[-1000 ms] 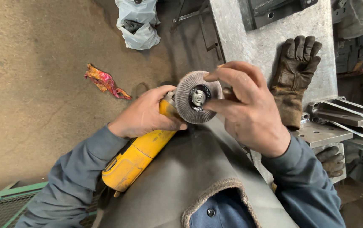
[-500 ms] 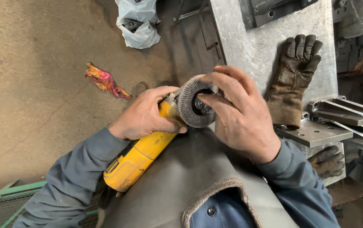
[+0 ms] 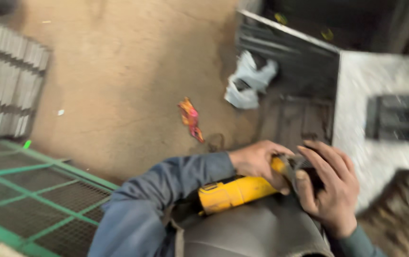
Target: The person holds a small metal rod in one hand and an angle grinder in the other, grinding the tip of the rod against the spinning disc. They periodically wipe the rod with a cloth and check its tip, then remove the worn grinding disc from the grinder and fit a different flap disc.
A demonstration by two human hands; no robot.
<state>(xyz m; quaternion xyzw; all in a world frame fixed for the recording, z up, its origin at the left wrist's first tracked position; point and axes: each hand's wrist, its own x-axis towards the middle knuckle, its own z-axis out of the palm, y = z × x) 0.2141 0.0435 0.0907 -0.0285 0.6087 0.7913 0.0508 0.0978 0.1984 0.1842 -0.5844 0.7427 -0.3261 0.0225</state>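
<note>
Grinder (image 3: 235,192), yellow body, lies across the lap at 5 o'clock of the head view, frame motion-blurred. Left hand (image 3: 257,164) wrapped tight around its neck, just behind the head. Right hand (image 3: 330,188) cupped over the disc (image 3: 304,169), fingers closed on it and hiding most of it. Grey apron (image 3: 257,233) under the tool. Glove (image 3: 399,214) at 4 o'clock, just beside the right wrist. Red-orange scrap (image 3: 190,119) on the dirt floor at 12 o'clock of the hands, white bag (image 3: 249,81) past it at 1. Green mesh panel (image 3: 28,195) at 8 o'clock, grey slatted stack (image 3: 7,76) at 10, both well apart.
</note>
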